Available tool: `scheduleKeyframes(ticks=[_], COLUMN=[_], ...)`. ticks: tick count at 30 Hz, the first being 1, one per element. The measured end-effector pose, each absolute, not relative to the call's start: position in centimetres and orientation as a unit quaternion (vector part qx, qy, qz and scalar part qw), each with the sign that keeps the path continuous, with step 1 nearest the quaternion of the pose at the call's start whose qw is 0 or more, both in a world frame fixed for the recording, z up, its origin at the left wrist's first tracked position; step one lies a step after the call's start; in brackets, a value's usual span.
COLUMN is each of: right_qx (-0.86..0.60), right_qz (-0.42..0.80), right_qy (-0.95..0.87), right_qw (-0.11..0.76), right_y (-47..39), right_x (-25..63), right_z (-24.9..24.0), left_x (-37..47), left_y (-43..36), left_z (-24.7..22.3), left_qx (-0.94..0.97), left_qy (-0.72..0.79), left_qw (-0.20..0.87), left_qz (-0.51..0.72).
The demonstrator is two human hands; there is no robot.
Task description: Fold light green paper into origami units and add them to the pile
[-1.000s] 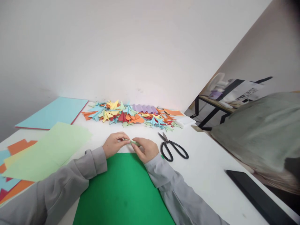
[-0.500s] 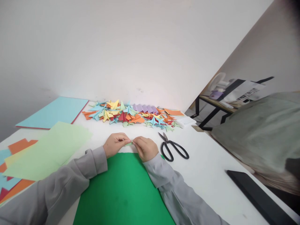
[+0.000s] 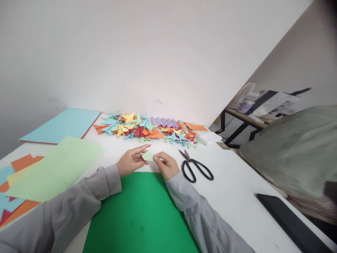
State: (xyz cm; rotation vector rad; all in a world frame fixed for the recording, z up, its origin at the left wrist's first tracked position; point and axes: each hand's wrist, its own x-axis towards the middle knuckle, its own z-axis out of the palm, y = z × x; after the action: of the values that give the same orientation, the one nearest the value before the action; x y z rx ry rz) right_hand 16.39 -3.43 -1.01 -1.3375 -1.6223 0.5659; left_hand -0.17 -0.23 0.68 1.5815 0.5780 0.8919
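Note:
A small light green paper piece [image 3: 148,156] is pinched at its right end between the thumb and fingers of my right hand [image 3: 166,165]. My left hand [image 3: 131,161] has its fingers apart, close by the left end of that piece; whether they touch it is hard to tell. Both hands are above the far edge of a green sheet [image 3: 142,211]. Black-handled scissors [image 3: 190,165] lie to the right of my right hand with their blades slightly apart. Beyond my hands is a heap of folded colored paper shapes [image 3: 147,130].
Large light green paper [image 3: 60,165] lies at the left over orange, yellow and blue pieces [image 3: 23,163]. Behind it is a light blue sheet [image 3: 63,123]. A black flat object [image 3: 286,218] sits near the right edge, and a white object [image 3: 210,137] beside the heap.
My left fingers have opened from their pinch and spread. My right hand has moved slightly right, and more of the light green piece now shows between the hands.

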Motion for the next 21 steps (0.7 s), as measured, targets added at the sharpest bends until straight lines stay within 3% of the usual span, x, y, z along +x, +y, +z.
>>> scheduleKeyframes(ticks=[10,21], right_qx=[-0.571,-0.575], right_qz=[0.254,0.263], right_qy=[-0.642,-0.639], right_qw=[0.445,0.438], right_y=[-3.40,-3.58], right_x=[16.15,15.97], right_z=[-1.16,-0.92], left_x=[-0.11,-0.06], left_y=[-0.16,-0.06], left_z=[0.71,0.68], left_qx=[0.770,0.673], left_qy=[0.254,0.339], left_qw=[0.465,0.561], left_qz=[0.355,0.344])
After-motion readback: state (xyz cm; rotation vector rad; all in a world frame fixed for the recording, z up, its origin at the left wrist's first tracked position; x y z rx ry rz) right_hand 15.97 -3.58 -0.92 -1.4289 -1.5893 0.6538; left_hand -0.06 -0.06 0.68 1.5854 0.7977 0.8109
